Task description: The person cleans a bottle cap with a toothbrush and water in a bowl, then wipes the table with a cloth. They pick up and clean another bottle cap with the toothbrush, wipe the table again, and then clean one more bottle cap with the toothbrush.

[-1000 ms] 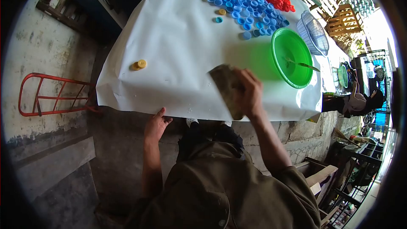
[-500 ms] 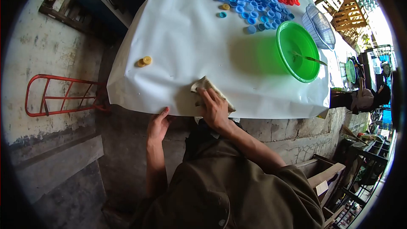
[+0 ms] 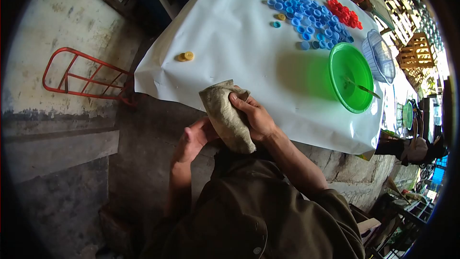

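My right hand (image 3: 256,117) grips a folded, dirty cloth (image 3: 225,112), thumb on top, just off the near edge of the white-covered table (image 3: 230,43). Close to the cloth's lower left side is my left hand (image 3: 194,139), its thumb apart and its other fingers partly behind the cloth. Yellow caps (image 3: 189,56) lie on the table's left part. Many blue caps (image 3: 306,17) are spread over the far side, with red caps (image 3: 345,13) beyond them.
On the right of the table stand a green basin (image 3: 341,79) holding a utensil and a pale blue basket (image 3: 378,57). A red metal frame (image 3: 67,79) leans by the left wall. A person (image 3: 417,149) is at the far right.
My right hand has lifted the cloth off the tabletop and brought it toward my body. My left hand has left the table edge and moved beside the cloth. The view has shifted.
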Available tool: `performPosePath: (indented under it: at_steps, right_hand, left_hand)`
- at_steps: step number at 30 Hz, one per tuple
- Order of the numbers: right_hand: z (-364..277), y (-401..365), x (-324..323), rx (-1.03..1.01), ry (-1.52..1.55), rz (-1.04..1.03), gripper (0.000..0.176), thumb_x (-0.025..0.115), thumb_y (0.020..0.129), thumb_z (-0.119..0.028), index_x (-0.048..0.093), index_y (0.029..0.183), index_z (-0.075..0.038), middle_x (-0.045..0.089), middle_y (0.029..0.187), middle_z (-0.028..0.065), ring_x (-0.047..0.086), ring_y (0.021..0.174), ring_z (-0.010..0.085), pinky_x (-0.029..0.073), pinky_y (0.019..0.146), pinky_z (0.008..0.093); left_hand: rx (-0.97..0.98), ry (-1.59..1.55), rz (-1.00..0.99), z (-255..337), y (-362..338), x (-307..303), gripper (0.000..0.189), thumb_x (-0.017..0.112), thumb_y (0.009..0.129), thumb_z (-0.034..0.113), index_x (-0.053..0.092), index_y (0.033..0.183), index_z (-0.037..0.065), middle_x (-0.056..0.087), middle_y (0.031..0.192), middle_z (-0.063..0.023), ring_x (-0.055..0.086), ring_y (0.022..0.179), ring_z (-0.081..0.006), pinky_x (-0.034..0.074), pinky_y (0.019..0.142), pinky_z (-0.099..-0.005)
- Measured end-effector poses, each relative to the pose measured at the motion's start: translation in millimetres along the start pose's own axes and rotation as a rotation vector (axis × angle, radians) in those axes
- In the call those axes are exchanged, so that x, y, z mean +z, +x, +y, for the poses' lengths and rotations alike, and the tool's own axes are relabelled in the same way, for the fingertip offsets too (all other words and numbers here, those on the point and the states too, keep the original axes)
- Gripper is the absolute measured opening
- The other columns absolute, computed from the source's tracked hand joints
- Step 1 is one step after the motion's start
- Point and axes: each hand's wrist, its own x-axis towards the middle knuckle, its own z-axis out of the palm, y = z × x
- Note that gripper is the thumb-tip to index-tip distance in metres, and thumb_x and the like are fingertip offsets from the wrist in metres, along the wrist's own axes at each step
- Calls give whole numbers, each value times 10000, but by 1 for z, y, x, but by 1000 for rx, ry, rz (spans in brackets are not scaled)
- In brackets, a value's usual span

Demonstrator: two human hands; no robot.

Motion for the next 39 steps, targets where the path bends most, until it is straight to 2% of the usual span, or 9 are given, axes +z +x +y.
performPosePath:
  at_steps: [6,9,13,17,20,22,24,33,39]
  right_hand:
    - [-33,-41,-10,-181,-461,150,646,689,934,-158,311,1432,7,633,1135,190,632,1064,228,530,903,357]
    - [-53,-79,-13,-287,-694,40,842,767,855,-98,220,1494,-67,634,1100,217,632,1052,245,522,917,346]
    - [-73,-118,-38,-417,-1518,-238,912,845,679,-11,399,1463,-147,547,1237,191,589,1132,347,501,966,414]
    - [-79,-149,-72,-426,-1887,-269,460,790,752,-88,668,1195,-95,498,1226,184,547,1134,382,495,887,427]
    - [-93,-170,-74,-867,-1955,-365,204,757,800,-130,722,982,-46,526,1212,195,621,967,363,525,815,418]
    - [-99,-176,-76,-495,-1699,-467,169,755,801,-125,726,946,-42,602,1112,178,635,867,337,518,766,406]
    - [-98,-183,-78,-201,-1577,-505,163,745,814,-120,716,949,-33,654,1042,164,650,805,305,515,735,390]
    - [-59,-175,-87,478,-948,-779,309,656,925,-134,567,1185,7,692,963,112,704,815,194,548,702,311]
    - [-36,-168,-90,705,-609,-344,153,664,929,-111,536,846,-92,419,669,-55,324,493,19,251,388,202]
  left_hand:
    - [114,214,515,-17,19,68,388,712,890,57,489,1207,26,645,901,-43,573,852,-73,446,793,-234]
    - [303,302,638,-25,17,116,453,703,889,21,461,1271,37,634,867,-40,567,803,-64,433,737,-196]
    - [198,558,597,-42,4,172,424,724,872,8,554,1259,39,619,924,-43,594,858,-89,483,726,-243]
    - [301,1215,547,-73,-6,207,413,748,811,-3,619,1199,50,605,961,-101,635,867,-244,518,780,-365]
    - [388,1377,577,-84,-12,227,270,720,840,53,631,1094,31,605,934,-122,611,907,-279,496,789,-374]
    - [512,1423,551,-85,-13,235,199,691,873,78,623,1051,19,615,931,-125,611,909,-261,488,764,-362]
    - [284,1147,524,-90,-20,244,169,685,861,53,623,1010,1,613,955,-120,605,855,-238,489,747,-335]
    - [249,1247,217,-75,-32,232,280,616,836,-87,668,1079,41,634,1078,-109,645,991,-264,527,822,-354]
    - [452,1490,587,-90,-52,227,511,679,805,-61,610,1277,122,503,1356,-114,566,1165,-301,510,897,-407]
